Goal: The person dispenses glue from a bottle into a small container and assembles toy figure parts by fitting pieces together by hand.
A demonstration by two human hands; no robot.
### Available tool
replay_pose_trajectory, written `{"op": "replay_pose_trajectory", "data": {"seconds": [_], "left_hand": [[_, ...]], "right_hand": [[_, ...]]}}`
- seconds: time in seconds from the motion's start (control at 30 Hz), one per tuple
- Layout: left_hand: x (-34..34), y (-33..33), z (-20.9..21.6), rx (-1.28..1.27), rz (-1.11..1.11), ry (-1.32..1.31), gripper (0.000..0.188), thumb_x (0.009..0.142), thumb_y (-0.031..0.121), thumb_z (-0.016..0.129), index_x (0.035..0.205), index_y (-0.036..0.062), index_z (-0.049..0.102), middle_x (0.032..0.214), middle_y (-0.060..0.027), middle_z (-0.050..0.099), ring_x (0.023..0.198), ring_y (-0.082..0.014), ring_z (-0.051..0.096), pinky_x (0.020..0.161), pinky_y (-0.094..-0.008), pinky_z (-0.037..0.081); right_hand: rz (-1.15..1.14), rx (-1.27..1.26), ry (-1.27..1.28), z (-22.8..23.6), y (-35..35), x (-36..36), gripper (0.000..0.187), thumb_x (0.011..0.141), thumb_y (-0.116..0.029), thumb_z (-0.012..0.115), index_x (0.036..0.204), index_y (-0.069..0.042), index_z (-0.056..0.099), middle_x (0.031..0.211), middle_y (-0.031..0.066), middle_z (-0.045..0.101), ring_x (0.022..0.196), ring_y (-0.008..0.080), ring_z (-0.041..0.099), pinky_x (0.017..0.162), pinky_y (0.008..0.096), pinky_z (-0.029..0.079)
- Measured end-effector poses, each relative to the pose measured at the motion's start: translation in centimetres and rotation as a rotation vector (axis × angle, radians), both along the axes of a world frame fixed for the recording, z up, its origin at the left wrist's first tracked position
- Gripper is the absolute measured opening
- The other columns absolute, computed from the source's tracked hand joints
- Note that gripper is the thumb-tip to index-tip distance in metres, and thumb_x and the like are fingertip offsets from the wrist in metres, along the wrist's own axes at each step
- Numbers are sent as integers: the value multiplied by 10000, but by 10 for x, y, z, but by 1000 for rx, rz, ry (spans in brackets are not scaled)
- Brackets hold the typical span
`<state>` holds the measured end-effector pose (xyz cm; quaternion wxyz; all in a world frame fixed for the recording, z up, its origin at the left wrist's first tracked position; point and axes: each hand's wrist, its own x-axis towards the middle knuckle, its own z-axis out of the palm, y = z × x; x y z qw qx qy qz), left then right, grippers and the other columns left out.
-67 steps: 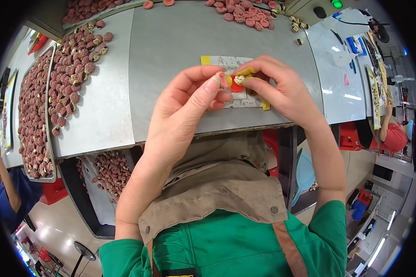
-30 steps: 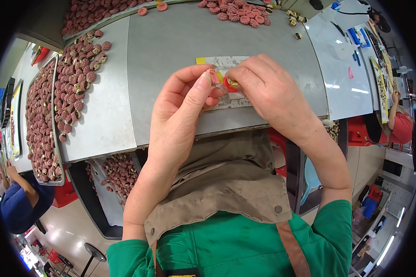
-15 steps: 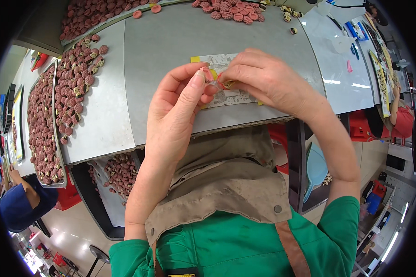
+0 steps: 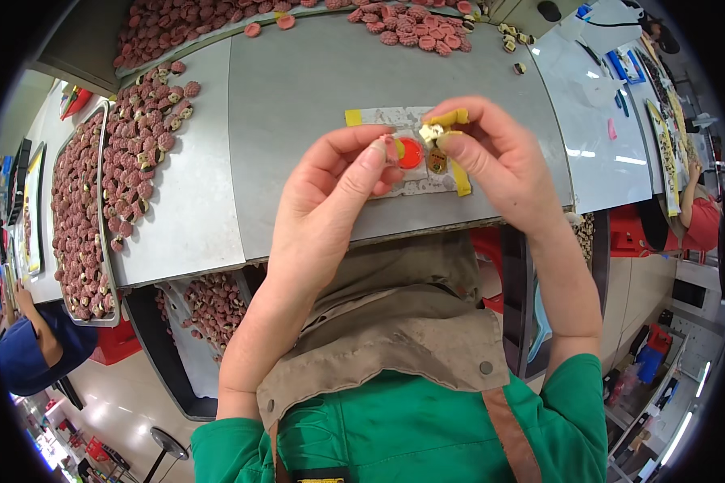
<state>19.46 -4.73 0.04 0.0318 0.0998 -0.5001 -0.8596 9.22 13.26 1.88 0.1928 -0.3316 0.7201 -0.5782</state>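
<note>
My left hand (image 4: pixel 338 173) is closed, thumb and fingers pinching a small pink piece (image 4: pixel 391 148) with a yellow part on it. Close beside it my right hand (image 4: pixel 495 165) pinches a small cream-coloured piece (image 4: pixel 430 134); yellow wraps cover the tips of that thumb and finger. Both hands hover over a worn white pad (image 4: pixel 379 118) with yellow tape at its edges. On the pad, between the hands, lie a bright red round dish (image 4: pixel 411 153) and a small brownish-gold item (image 4: pixel 437 162), whose kind I cannot make out.
Bumpy pink pieces fill a metal tray (image 4: pixel 105 193) at the left, and a heap of them (image 4: pixel 137 153) lies beside it. More pink pieces (image 4: pixel 415 28) lie at the back. Black-and-cream pieces (image 4: pixel 515 37) sit at the back right. A co-worker in blue (image 4: pixel 44 346) is at far left.
My right hand has drawn back from the left hand's fingers and turned, showing the cream-coloured piece and uncovering the red dish. My left hand has shifted slightly and still pinches the pink piece.
</note>
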Motion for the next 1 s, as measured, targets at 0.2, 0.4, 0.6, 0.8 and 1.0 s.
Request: {"op": "replay_pose_trajectory", "data": {"seconds": [0.2, 0.4, 0.6, 0.8, 1.0], "left_hand": [[1, 1, 4, 10, -7, -4, 279, 987, 171, 547, 1201, -8, 556, 1056, -40, 626, 901, -91, 596, 804, -223, 475], [0, -3, 1, 48, -11, 6, 279, 977, 179, 569, 1178, -14, 574, 1040, -51, 636, 895, -95, 597, 814, -230, 480], [0, -2, -4, -18, 13, 67, 269, 976, 169, 572, 1171, -16, 588, 1028, -51, 642, 887, -91, 593, 812, -240, 488], [4, 10, 1, -153, 92, 119, 264, 989, 156, 543, 1185, -15, 582, 1045, -54, 640, 911, -91, 599, 807, -245, 501], [1, 4, 4, -60, 19, 67, 312, 964, 147, 583, 1224, -20, 546, 1044, -72, 636, 901, -97, 600, 807, -240, 500]], "right_hand": [[1, -173, -158, -7, -19, 21, 222, 969, -107, 562, 1167, -11, 542, 1102, 31, 594, 994, 102, 561, 882, 243, 446], [-71, -81, 250, -7, -24, 21, 193, 919, -61, 611, 1105, -15, 586, 1023, 61, 598, 946, 145, 586, 827, 283, 483], [-106, -53, 693, -11, -27, 21, 203, 850, -47, 674, 1044, -33, 616, 986, 99, 609, 879, 222, 606, 743, 315, 517], [-157, -37, 641, -8, -26, 29, 253, 844, -65, 683, 1080, -40, 597, 974, 97, 604, 892, 249, 596, 756, 319, 504], [-157, -41, 718, 0, -23, 25, 286, 831, -100, 703, 1093, -50, 600, 1035, 86, 580, 924, 246, 585, 777, 323, 500]]}}
